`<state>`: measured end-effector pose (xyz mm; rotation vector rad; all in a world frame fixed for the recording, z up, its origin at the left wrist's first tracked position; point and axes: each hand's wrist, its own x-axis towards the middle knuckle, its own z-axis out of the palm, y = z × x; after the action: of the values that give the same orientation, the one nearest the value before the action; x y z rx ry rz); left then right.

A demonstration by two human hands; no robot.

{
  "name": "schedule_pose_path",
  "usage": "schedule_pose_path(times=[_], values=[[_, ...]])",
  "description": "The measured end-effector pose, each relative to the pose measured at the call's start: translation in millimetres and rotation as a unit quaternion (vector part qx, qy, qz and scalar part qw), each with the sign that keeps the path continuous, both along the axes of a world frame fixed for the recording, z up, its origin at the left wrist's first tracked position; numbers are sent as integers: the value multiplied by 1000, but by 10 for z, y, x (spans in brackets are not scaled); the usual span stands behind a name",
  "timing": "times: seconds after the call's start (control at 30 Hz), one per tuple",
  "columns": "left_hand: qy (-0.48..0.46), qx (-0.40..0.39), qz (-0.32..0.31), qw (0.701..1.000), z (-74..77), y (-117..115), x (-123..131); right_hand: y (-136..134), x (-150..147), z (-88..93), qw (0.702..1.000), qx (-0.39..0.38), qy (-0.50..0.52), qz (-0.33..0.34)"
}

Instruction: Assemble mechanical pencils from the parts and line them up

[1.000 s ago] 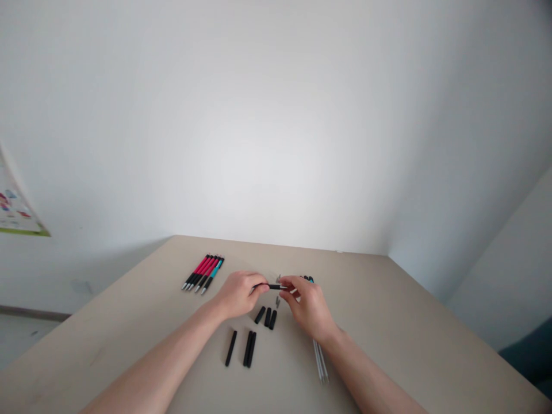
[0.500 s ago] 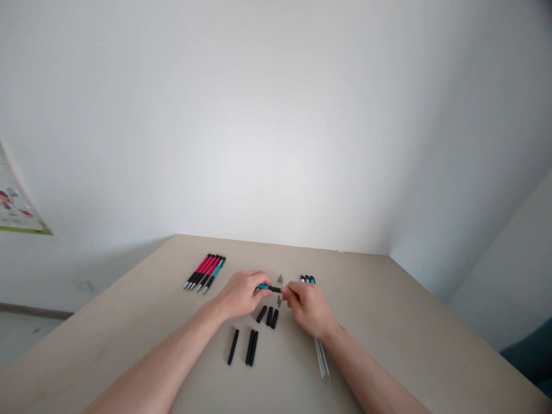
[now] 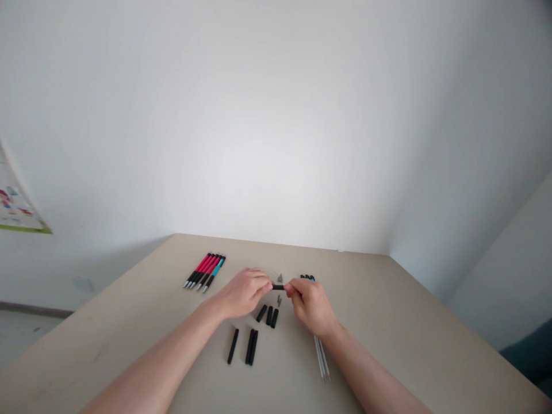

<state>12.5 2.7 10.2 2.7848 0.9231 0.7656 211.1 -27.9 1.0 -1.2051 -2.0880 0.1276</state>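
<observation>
Between my two hands lies a pen [image 3: 278,287], roughly level above the table; only a short black stretch of it shows. My left hand [image 3: 245,292] is closed on its left part, and my right hand [image 3: 308,302] pinches the right end. Small metal pieces, a spring-like one [image 3: 280,278] and pen tips [image 3: 279,300], rest on the table behind and below the pen. Nearer me are short black grip sleeves [image 3: 269,315] and longer black tubes [image 3: 251,347]. White refills [image 3: 321,359] lie partly under my right forearm.
Several red and blue pens [image 3: 206,272] lie in a slanted row at the left of the beige table [image 3: 388,333]. Black-ended pieces with some blue [image 3: 307,278] lie behind my right hand. A white wall [image 3: 276,144] borders the table's far edge.
My left hand has shifted along the pen towards my right hand, covering the blue part that showed before. The loose parts on the table stay where they were.
</observation>
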Motion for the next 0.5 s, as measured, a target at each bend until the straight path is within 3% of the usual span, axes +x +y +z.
schedule_pose_path(times=[0.5], values=[[17, 27, 42, 999, 68, -35, -19, -25, 15, 20, 999, 1, -15, -38]])
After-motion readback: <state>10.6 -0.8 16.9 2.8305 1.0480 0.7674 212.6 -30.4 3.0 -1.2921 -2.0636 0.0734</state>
